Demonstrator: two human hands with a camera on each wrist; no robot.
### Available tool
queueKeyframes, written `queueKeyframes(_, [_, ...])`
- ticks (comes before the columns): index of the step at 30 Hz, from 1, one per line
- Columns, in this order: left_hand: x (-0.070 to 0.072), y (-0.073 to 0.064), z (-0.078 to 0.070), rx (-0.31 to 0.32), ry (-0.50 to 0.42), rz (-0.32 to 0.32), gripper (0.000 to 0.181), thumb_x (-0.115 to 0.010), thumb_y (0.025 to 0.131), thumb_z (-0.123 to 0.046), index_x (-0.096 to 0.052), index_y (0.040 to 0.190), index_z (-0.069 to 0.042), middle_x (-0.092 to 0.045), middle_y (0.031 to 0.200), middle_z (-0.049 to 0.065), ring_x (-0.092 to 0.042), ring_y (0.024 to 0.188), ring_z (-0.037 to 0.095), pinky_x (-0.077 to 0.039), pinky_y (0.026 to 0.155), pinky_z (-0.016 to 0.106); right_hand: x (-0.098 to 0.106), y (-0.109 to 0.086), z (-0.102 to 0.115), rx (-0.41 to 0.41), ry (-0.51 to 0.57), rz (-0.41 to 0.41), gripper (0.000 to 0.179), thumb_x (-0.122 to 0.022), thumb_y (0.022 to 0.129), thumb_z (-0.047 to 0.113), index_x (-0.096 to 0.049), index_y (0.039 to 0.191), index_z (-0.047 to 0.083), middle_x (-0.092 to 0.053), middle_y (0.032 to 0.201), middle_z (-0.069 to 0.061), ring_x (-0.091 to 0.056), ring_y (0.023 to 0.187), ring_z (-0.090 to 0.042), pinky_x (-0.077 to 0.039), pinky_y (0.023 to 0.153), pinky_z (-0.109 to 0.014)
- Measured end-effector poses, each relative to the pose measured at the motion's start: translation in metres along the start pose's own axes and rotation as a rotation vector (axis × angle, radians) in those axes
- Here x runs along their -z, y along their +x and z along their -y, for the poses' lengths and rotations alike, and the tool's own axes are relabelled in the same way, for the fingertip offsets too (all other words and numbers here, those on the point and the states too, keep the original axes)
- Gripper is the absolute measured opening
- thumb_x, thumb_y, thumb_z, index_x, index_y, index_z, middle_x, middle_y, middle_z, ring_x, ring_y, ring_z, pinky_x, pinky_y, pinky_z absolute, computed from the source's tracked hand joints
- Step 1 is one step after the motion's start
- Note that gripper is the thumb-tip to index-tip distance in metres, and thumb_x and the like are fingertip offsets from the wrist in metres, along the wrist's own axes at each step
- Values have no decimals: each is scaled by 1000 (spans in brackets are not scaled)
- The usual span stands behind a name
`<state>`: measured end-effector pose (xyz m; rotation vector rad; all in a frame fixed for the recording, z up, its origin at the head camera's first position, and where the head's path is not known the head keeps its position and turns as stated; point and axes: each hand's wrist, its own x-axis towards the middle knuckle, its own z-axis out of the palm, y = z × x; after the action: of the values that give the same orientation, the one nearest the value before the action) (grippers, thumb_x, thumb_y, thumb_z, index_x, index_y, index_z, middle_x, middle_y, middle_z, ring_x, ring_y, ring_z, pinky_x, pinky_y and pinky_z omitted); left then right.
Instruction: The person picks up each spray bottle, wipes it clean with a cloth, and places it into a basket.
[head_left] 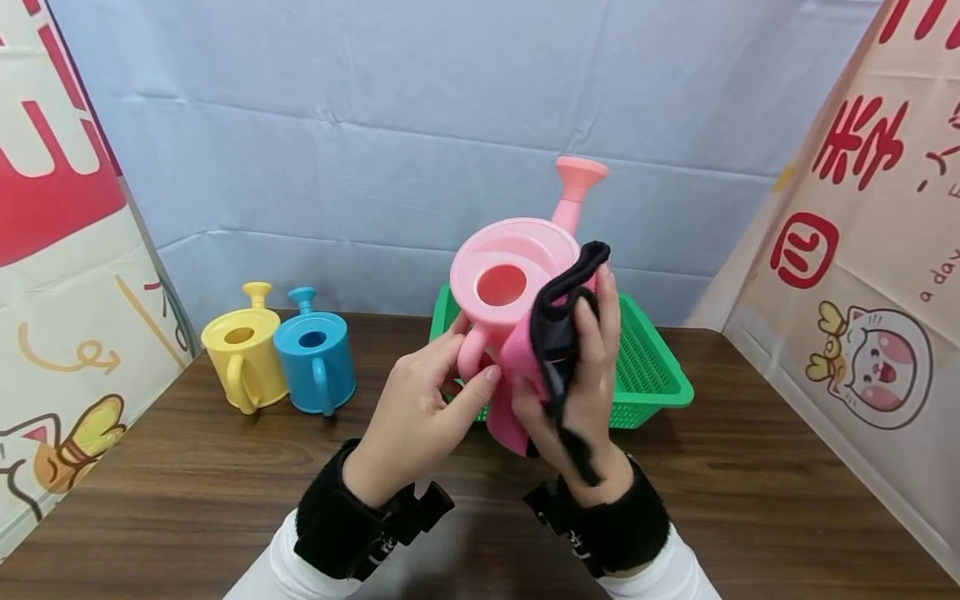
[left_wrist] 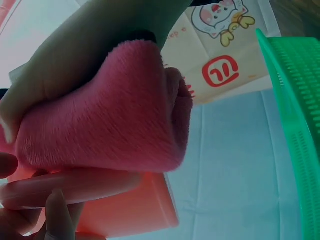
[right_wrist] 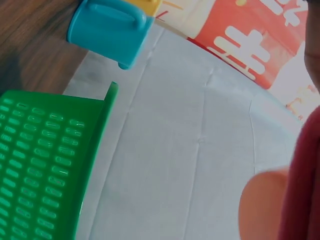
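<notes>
My left hand (head_left: 420, 408) grips a pink watering can (head_left: 517, 237) by its handle, with the can raised over the table and its spout pointing away to the right. In my right hand (head_left: 596, 375) is a fuzzy pink cloth (head_left: 519, 354) with black on its other side, held against the can's right side. From the left wrist view, the folded cloth (left_wrist: 110, 115) lies right over the handle (left_wrist: 75, 187), and left fingers wrap that handle. The right wrist view catches only a strip of cloth (right_wrist: 302, 185) and a blurred fingertip.
Behind the hands stands a green perforated basket (head_left: 671, 379), partly covered by them. To the left, a yellow watering can (head_left: 262, 367) and a blue watering can (head_left: 337, 358) stand side by side on the brown wooden table (head_left: 750, 467). Cloth backdrops (head_left: 375, 167) rise behind and at both sides.
</notes>
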<state>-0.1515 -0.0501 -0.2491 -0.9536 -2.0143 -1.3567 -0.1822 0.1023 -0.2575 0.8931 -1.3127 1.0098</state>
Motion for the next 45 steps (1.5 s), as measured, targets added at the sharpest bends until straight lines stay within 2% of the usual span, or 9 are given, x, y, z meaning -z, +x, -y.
queueKeyframes(5, [1,-2,1,44,3,10,34,-58,87,-11,-60,120,-3,-56,127,6,-51,59,11,-47,52,25,-4,-3,1,84,-170,8,59,-61,87,41,-40,138,22,-30,146,-10,-24,131,-43,-25,102,-60])
queueKeyframes(10, [1,-1,0,12,12,-26,17,-59,85,-11,-66,98,-4,-65,102,4,-49,54,8,-46,51,24,0,-2,-3,100,-108,38,63,-67,83,42,-41,137,22,-30,146,-10,-23,132,-41,-29,101,-57])
queueKeyframes(16, [2,1,-2,-22,-63,-58,8,-60,85,-6,-61,77,-4,-67,90,6,-62,69,7,-53,58,27,7,2,-5,86,26,42,59,-67,83,38,-44,134,21,-31,144,-12,-28,128,-44,-39,98,-46])
queueKeyframes(22, [9,-4,-10,14,-170,-91,22,-60,85,-3,-66,106,1,-67,103,8,-66,81,14,-55,62,31,15,11,-6,22,317,51,55,-60,84,20,-43,135,9,-32,142,-19,-31,127,-41,-35,101,-44])
queueKeyframes(25, [11,-5,-12,73,-206,-96,25,-59,88,-5,-64,112,0,-68,92,6,-62,67,15,-53,57,30,20,13,-10,-61,482,86,57,-60,87,20,-38,135,-1,-36,140,-20,-35,126,-37,-40,98,-40])
queueKeyframes(28, [11,-5,-11,138,-250,-114,20,-57,90,-7,-64,108,0,-68,82,4,-59,63,18,-51,56,29,25,12,-14,-154,534,131,61,-61,90,27,-35,137,-3,-41,138,-17,-43,119,-31,-46,90,-32])
queueKeyframes(32, [12,-2,-7,180,-295,-169,13,-55,93,-9,-64,93,1,-66,77,6,-60,67,22,-51,58,29,23,8,-17,-158,455,177,61,-59,90,29,-35,138,-1,-39,139,-19,-44,118,-32,-46,89,-32])
queueKeyframes(40, [10,0,-3,232,-311,-261,21,-50,95,-12,-59,85,3,-59,71,6,-55,66,21,-50,59,29,5,-5,-8,193,-155,165,47,-58,89,39,-52,123,7,-40,142,-15,-34,127,-45,-31,98,-58])
queueKeyframes(45, [10,1,-3,216,-280,-279,22,-49,95,-12,-57,82,4,-54,67,7,-51,62,21,-49,57,29,3,-9,-8,243,-185,175,46,-56,91,43,-53,123,10,-40,143,-12,-32,129,-41,-30,98,-58])
